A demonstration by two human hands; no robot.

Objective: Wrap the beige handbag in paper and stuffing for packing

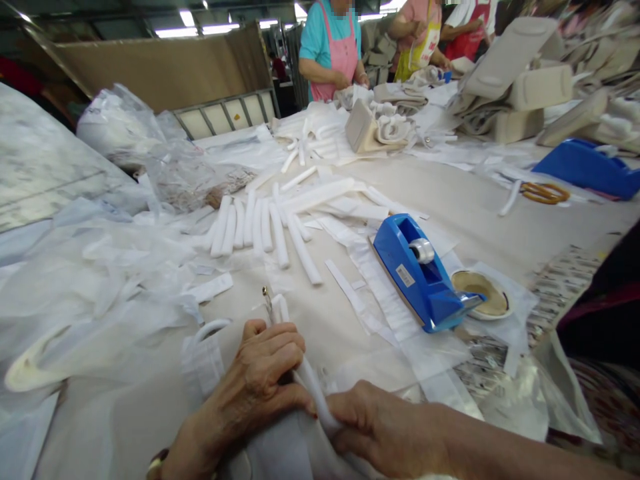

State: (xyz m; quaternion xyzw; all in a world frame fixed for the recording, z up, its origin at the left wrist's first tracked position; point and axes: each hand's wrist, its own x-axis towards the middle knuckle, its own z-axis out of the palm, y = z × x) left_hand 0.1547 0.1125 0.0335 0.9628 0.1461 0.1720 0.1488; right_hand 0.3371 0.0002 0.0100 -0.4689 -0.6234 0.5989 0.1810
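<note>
At the bottom centre, my left hand [263,370] has its fingers curled over a pale fabric piece [285,443] and a white foam tube [311,381]. My right hand [375,423] pinches the same tube lower down, close to my left thumb. Part of the tube and fabric is hidden under both hands. A small metal hook [267,300] sticks up just beyond my left fingers. Farther up the table lie several loose white foam tubes [265,223].
A blue tape dispenser [410,280] stands right of my hands, beside a tape roll [485,293]. Orange-handled scissors [545,193] and another blue dispenser [590,167] lie farther right. Clear plastic [115,267] covers the left. Co-workers [333,50] stand across the table near stacked beige pieces [510,60].
</note>
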